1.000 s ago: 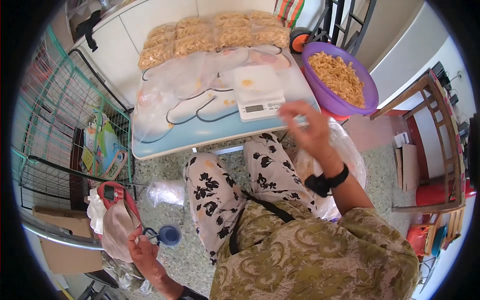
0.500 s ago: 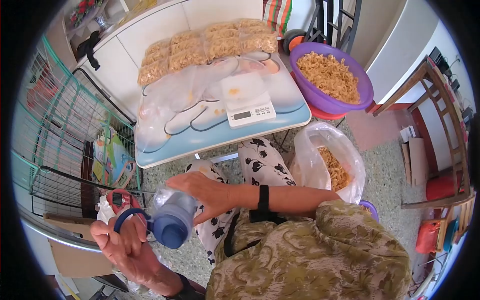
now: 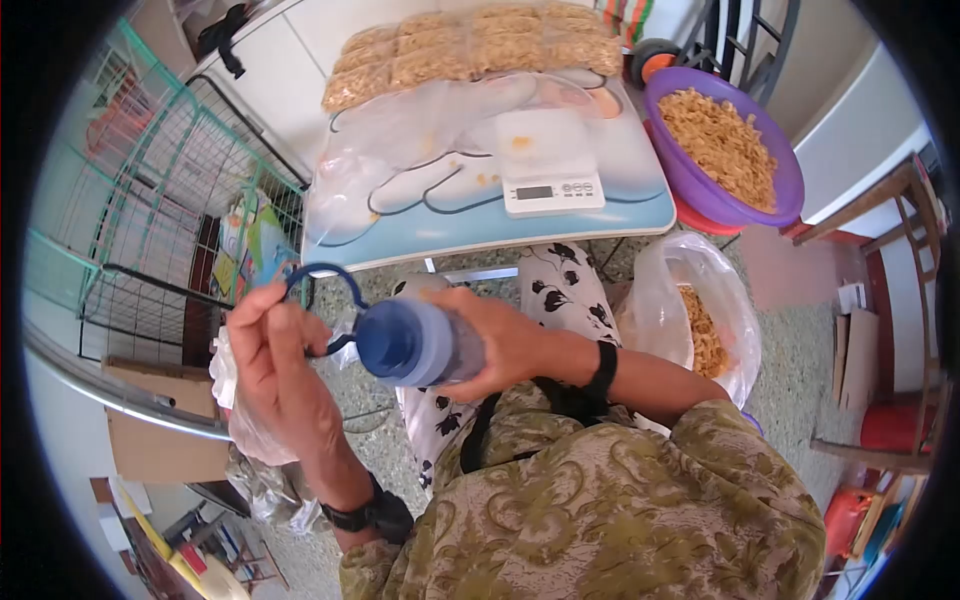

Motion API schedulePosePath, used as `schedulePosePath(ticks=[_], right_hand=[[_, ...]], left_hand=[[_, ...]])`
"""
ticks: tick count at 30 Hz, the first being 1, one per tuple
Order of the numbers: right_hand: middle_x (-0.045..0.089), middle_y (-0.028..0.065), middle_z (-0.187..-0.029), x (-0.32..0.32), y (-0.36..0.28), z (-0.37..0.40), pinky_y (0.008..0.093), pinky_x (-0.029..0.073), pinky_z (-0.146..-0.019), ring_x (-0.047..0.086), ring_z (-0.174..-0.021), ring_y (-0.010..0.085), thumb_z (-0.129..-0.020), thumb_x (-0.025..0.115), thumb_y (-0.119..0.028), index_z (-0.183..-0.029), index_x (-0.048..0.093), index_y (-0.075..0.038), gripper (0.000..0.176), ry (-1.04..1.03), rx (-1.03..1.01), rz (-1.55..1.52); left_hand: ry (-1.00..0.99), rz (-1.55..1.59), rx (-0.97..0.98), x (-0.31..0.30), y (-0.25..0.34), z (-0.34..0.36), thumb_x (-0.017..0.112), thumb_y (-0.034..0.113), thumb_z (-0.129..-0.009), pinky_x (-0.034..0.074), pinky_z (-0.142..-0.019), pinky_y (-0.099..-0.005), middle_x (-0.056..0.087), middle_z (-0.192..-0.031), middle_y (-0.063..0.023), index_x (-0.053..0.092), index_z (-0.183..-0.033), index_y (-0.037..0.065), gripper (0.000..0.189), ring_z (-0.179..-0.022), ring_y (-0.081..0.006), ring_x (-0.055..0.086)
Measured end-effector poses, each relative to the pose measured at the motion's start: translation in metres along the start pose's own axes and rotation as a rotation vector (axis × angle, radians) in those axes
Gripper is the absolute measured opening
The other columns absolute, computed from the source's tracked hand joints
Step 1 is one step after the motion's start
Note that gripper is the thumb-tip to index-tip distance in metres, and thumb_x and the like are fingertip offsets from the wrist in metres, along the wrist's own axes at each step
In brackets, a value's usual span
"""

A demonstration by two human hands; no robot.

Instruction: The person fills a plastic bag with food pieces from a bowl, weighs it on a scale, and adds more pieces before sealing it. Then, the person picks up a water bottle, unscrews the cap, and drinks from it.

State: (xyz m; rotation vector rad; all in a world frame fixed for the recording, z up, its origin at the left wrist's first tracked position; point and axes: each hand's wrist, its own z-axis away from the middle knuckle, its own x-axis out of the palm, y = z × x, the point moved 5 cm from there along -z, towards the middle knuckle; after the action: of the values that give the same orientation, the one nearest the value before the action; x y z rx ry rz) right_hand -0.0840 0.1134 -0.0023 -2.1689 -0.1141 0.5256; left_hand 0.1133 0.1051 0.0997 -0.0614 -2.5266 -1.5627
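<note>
A water bottle [image 3: 420,345] with a blue cap lies sideways in front of my chest. My right hand [image 3: 495,340] is wrapped around its body. My left hand [image 3: 275,365] pinches the blue carry loop [image 3: 325,275] attached to the cap. Beyond the bottle stands a small table [image 3: 480,225] with a cartoon print, bearing a white digital scale [image 3: 545,165] and several sealed bags of snacks [image 3: 470,50] along its far edge.
A purple basin [image 3: 785,185] full of fried snacks sits right of the table. A clear plastic bag [image 3: 700,310] with snacks stands on the floor by my right knee. A green wire rack [image 3: 130,190] is at left, wooden furniture [image 3: 900,300] at right.
My left hand lifted the bottle from the floor at left up to chest height. My right hand came over from the table's edge and took hold of the bottle's body.
</note>
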Motion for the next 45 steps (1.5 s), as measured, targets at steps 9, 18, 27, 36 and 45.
schedulePosePath(ticks=[9,18,27,36,45], right_hand=[[0.056,0.0201,-0.121,-0.026,-0.017,-0.001,0.0429,0.049,-0.094,0.061,-0.112,0.0338,-0.064,0.090,-0.025,-0.137,0.036,-0.003,0.093,0.027,-0.050,-0.056],[0.059,0.0183,-0.120,-0.038,-0.033,-0.001,0.0417,0.051,-0.091,0.064,-0.107,0.0340,-0.064,0.090,-0.030,-0.138,0.036,-0.002,0.096,-0.032,-0.037,-0.062],[0.058,0.0175,-0.119,-0.020,-0.034,0.001,0.0395,0.049,-0.093,0.061,-0.110,0.0329,-0.063,0.090,-0.032,-0.137,0.038,-0.003,0.095,-0.107,0.075,-0.184],[0.059,0.0184,-0.119,-0.010,-0.026,-0.005,0.0410,0.049,-0.092,0.061,-0.108,0.0338,-0.065,0.088,-0.034,-0.135,0.041,-0.006,0.089,-0.082,0.215,-0.201],[0.062,0.0191,-0.110,0.003,-0.016,-0.017,0.0410,0.051,-0.085,0.065,-0.099,0.0352,-0.063,0.087,-0.033,-0.131,0.043,-0.004,0.085,-0.038,0.211,-0.165]], left_hand=[[-0.297,-0.556,0.441,0.041,0.026,0.004,0.073,0.039,-0.087,0.039,-0.104,-0.0427,0.058,-0.126,-0.0196,0.060,-0.125,-0.001,0.057,-0.119,-0.0337,0.054],[-0.581,-0.372,0.229,0.067,0.017,0.009,0.085,0.050,-0.066,0.045,-0.098,-0.0400,0.061,-0.123,-0.0181,0.059,-0.127,-0.002,0.084,-0.115,-0.0313,0.058],[-0.594,-0.395,0.214,0.072,0.019,0.011,0.083,0.033,-0.069,0.047,-0.087,-0.0380,0.065,-0.107,-0.0141,0.063,-0.114,0.000,0.059,-0.094,-0.0288,0.062],[-0.502,-0.541,0.295,0.068,0.015,0.015,0.078,0.029,-0.074,0.047,-0.085,-0.0391,0.066,-0.103,-0.0140,0.061,-0.110,0.002,0.049,-0.091,-0.0294,0.062],[-0.392,-0.628,0.273,0.058,0.009,0.016,0.074,0.032,-0.080,0.046,-0.084,-0.0372,0.063,-0.104,-0.0136,0.059,-0.111,0.000,0.047,-0.092,-0.0270,0.058]])
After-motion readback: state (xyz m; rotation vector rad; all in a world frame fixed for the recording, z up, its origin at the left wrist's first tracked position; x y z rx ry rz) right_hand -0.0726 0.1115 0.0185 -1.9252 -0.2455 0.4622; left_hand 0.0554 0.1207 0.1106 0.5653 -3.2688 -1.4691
